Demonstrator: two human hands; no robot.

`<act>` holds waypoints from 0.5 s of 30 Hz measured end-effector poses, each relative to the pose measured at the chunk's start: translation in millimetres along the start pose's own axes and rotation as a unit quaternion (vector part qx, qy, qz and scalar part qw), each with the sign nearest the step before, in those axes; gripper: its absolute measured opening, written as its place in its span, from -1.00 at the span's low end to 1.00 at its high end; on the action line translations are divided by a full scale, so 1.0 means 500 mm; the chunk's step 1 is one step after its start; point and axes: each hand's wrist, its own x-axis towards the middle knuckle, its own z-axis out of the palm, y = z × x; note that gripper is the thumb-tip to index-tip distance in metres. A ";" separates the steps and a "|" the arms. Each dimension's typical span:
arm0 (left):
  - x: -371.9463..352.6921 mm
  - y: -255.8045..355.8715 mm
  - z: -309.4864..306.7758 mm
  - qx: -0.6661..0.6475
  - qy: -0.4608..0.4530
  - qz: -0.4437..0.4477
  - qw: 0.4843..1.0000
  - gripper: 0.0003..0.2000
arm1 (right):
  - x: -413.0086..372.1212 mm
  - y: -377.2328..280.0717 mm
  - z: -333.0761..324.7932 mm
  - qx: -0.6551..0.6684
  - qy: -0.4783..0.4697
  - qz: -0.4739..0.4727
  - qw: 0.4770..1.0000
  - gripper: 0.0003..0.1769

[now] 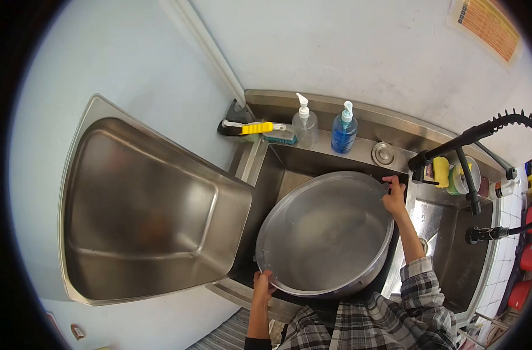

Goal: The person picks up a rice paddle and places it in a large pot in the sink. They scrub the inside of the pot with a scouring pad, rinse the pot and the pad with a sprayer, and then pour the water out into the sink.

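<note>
A large round steel bowl is tilted over the left sink basin, wet inside. My left hand grips its near rim at the lower left. My right hand grips the far rim at the upper right. Both sleeves are plaid.
A steel drainboard lies to the left. On the back ledge stand a clear pump bottle, a blue soap bottle and a yellow-handled brush. A black spring faucet arches over the right basin. Sponges sit by it.
</note>
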 end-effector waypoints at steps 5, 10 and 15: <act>0.013 -0.014 -0.014 -0.005 -0.020 0.033 0.999 -0.64 | 0.000 -0.030 -0.015 -0.111 -0.049 0.098 0.988 -0.47; -0.015 0.005 0.004 -0.018 -0.018 0.062 0.998 -0.67 | -0.005 0.015 -0.004 -0.126 -0.070 0.097 0.985 -0.60; -0.022 0.005 0.006 -0.013 -0.061 0.094 0.994 -0.58 | -0.009 0.045 -0.006 -0.126 -0.046 0.055 0.989 -0.64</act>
